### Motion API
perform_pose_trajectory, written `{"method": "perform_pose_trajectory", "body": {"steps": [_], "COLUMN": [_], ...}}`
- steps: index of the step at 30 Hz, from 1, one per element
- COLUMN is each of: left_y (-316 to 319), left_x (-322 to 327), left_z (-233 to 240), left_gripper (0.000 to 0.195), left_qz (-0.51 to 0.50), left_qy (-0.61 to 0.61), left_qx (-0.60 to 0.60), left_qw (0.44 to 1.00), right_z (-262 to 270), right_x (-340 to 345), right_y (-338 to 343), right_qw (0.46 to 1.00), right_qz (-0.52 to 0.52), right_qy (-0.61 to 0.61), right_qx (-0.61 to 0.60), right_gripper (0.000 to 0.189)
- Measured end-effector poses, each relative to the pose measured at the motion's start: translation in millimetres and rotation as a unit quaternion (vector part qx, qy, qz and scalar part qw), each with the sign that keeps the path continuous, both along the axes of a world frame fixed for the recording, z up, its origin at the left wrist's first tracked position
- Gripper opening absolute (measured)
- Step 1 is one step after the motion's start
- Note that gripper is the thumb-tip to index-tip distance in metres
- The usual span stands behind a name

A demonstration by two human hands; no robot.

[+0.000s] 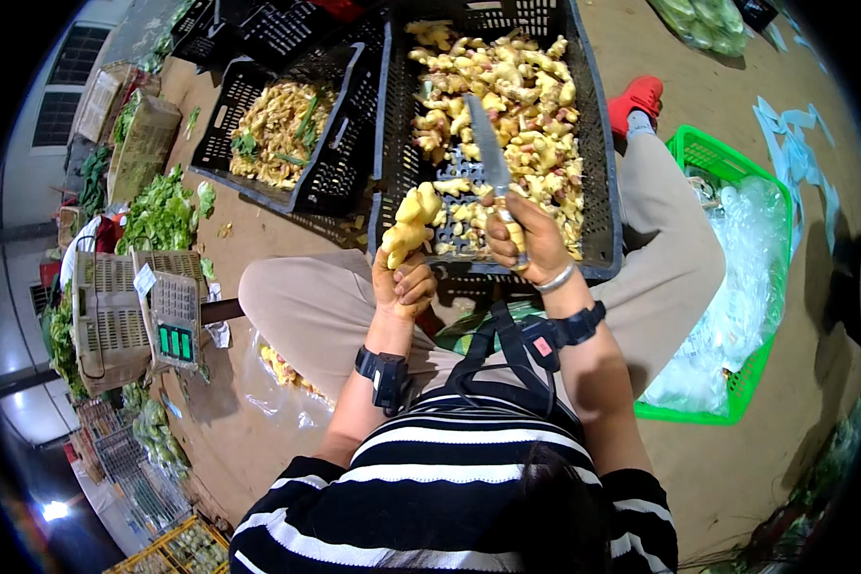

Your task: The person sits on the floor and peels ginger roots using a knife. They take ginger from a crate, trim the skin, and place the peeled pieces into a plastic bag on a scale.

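In my left hand (407, 285) is a knobbly, pale yellow piece of ginger root (410, 221), held upright by its lower end. My right hand (534, 240) grips a knife by its handle, its broad blade (489, 147) pointing up and away from me. The blade is apart from the held ginger and hangs over a large black plastic crate (606, 208). Many ginger roots (524, 79) fill most of that crate, and its slotted floor shows near the middle. Small ginger bits lie at its near end.
Left of the crate, a smaller black crate (212, 147) holds ginger scraps and green leaves. On the right stands a green plastic basket (750, 384) with clear plastic bags (742, 251). A digital scale (174, 337), leafy greens (159, 212) and a bag of ginger (287, 373) are on the left.
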State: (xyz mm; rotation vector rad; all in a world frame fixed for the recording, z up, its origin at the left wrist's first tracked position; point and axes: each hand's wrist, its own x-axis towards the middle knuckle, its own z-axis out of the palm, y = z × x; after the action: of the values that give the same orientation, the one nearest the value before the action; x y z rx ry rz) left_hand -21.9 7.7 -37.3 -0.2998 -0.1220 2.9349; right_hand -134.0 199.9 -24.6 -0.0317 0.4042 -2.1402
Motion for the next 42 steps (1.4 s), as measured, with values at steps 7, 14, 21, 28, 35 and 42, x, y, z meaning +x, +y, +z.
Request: {"method": "perform_pose_trajectory", "body": {"steps": [7, 14, 21, 28, 35, 42], "left_y": [11.9, -37.3, -162.0, -194.6, -247.2, -298.7], "left_x": [-2.4, 35.0, 176.7, 277.3, 284.0, 332.9], "left_z": [10.3, 55.0, 126.2, -39.4, -65.2, -87.9], "left_gripper": [0.061, 0.052, 0.021, 0.019, 0.041, 0.039], "left_qz": [0.012, 0.136, 0.450, 0.372, 0.168, -0.065], "left_qy": [0.103, 0.110, -0.119, -0.467, -0.623, -0.538], "left_qx": [0.037, -0.082, -0.554, -0.449, -0.576, -0.819], "left_qw": [0.994, 0.981, 0.690, 0.664, 0.502, 0.190], "right_z": [4.2, -55.1, -33.8, -26.1, -13.8, 7.9], "right_x": [8.3, 10.8, 13.0, 18.6, 23.7, 14.6], "right_y": [3.1, -8.1, -8.7, -23.0, -14.9, 3.0], "right_qw": [0.982, 0.562, 0.529, 0.526, 0.526, 0.499], "right_qz": [-0.069, -0.129, -0.091, -0.064, -0.048, -0.111], "right_qy": [0.088, 0.553, 0.578, 0.593, 0.573, 0.582], "right_qx": [0.153, 0.601, 0.614, 0.606, 0.626, 0.633], "right_gripper": [0.026, 0.044, 0.038, 0.036, 0.037, 0.041]}}
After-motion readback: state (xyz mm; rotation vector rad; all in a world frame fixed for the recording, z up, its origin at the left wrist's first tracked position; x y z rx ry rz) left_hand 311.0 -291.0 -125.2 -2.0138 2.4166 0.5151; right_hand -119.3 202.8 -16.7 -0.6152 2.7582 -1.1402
